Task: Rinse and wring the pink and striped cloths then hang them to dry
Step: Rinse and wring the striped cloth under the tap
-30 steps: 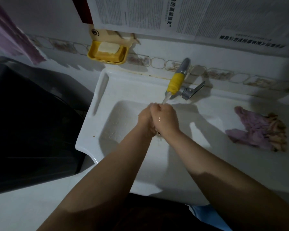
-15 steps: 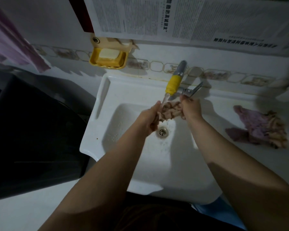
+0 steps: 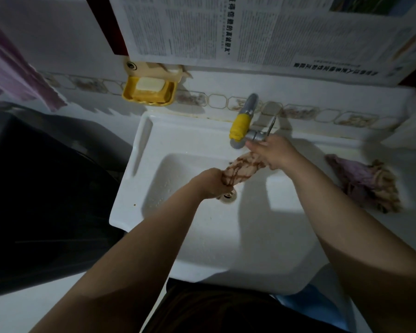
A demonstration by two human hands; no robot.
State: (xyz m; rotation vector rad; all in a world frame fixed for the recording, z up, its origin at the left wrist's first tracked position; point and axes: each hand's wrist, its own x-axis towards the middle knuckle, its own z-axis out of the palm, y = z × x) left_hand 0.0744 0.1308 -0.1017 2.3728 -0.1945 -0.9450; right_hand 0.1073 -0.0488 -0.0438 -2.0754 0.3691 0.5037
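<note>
The striped cloth point(image 3: 241, 168), cream with brown lines, is stretched into a twisted roll over the white sink point(image 3: 202, 236). My left hand point(image 3: 211, 183) grips its lower end just above the drain. My right hand point(image 3: 271, 152) holds its upper end, fingers extended below the tap point(image 3: 240, 126) with the yellow sleeve and right by the tap's lever. No water stream shows. The pink cloth point(image 3: 360, 181) lies crumpled on the sink's right ledge, untouched.
A yellow soap dish point(image 3: 151, 92) with a pale bar hangs on the wall at the back left. Newspaper point(image 3: 250, 32) covers the wall above. A pink towel point(image 3: 15, 75) hangs at far left over a dark appliance point(image 3: 39, 200).
My hands were clasped together under running water, then pulled apart, stretching the striped cloth between them. My right hand rose to the tap lever, and the stream is no longer visible.
</note>
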